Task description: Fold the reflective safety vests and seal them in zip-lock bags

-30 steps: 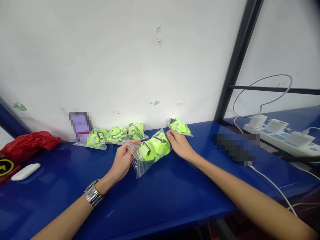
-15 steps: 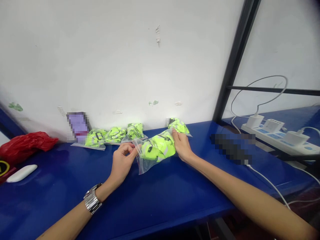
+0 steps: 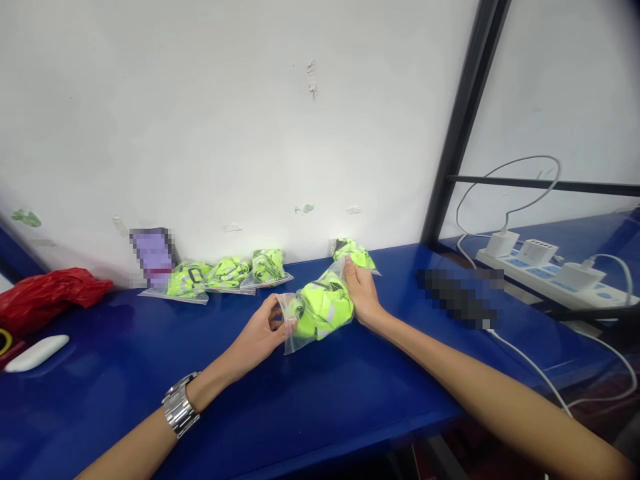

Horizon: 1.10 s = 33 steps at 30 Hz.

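Observation:
Between my hands is a clear zip bag [image 3: 324, 308] packed with a folded neon-yellow reflective vest, tilted above the blue table. My left hand [image 3: 267, 327] pinches the bag's flat open-looking end at its left; whether the seal is closed I cannot tell. My right hand [image 3: 361, 292] grips the bulky right end, thumb on top, its other fingers hidden behind. Along the wall lie more bagged neon vests: a left one [image 3: 186, 280], a middle one [image 3: 227, 273], another [image 3: 269, 265] beside it, and one [image 3: 354, 252] just behind my right hand.
A blurred-out phone [image 3: 153, 257] leans on the wall. At left on the blue table [image 3: 240, 427] are a red plastic bag [image 3: 50, 297] and a white rounded case [image 3: 37, 353]. To the right lie a blurred dark device [image 3: 457, 297] with a cable and a power strip [image 3: 555, 273] behind a black frame.
My left hand has shifted right and its fingers have moved along the bag's end. The bag's left end now sits a little lower and further right. My right hand keeps its grip.

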Tool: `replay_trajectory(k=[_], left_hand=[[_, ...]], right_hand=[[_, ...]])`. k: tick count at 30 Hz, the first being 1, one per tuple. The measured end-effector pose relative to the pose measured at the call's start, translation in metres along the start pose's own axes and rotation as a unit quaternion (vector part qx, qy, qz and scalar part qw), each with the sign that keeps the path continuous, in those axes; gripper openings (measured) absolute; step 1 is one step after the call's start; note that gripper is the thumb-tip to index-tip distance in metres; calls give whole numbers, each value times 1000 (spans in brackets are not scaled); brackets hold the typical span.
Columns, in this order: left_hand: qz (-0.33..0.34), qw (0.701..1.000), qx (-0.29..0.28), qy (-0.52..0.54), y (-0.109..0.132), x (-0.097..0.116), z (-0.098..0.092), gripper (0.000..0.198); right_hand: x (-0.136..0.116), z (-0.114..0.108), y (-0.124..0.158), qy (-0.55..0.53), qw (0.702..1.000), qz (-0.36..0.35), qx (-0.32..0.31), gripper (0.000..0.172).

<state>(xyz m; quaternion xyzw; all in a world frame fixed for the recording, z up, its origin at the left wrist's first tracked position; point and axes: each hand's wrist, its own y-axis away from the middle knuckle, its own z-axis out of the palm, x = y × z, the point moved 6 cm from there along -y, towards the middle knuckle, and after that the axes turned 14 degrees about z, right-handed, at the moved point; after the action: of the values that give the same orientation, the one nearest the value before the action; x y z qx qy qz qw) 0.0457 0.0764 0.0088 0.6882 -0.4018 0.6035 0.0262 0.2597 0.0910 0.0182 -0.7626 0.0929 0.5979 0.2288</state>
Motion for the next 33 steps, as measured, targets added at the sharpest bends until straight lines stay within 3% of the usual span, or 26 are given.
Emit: replay_trajectory(k=[3, 7, 10, 15, 18, 20, 24, 30, 33], left_hand=[[0, 1000, -11, 12, 3, 4, 6, 60], [-10, 997, -37, -72, 6, 12, 12, 63], [-39, 995, -29, -86, 7, 12, 13, 57], [-53, 996, 37, -65, 9, 9, 5, 38], [-39, 994, 35, -100, 16, 13, -1, 24], [-20, 981, 39, -187, 22, 20, -6, 19], [-29, 944, 33, -327, 40, 29, -16, 23], [-90, 929, 2, -359, 60, 29, -37, 32], [-103, 936, -8, -336, 69, 30, -47, 36]], right_hand=[[-1, 5, 3, -42, 999, -4, -28, 51], [-7, 3, 8, -76, 997, -25, -20, 53], [-16, 3, 9, -50, 997, -45, -24, 56], [-38, 3, 1, 70, 991, -110, 12, 61], [-45, 11, -14, 221, 962, -152, 42, 62], [-45, 20, -28, 306, 936, -165, 48, 63], [-44, 36, -57, 365, 914, -177, 17, 59], [-49, 64, -94, 443, 879, -174, -29, 54], [-51, 69, -113, 464, 871, -162, -30, 52]])
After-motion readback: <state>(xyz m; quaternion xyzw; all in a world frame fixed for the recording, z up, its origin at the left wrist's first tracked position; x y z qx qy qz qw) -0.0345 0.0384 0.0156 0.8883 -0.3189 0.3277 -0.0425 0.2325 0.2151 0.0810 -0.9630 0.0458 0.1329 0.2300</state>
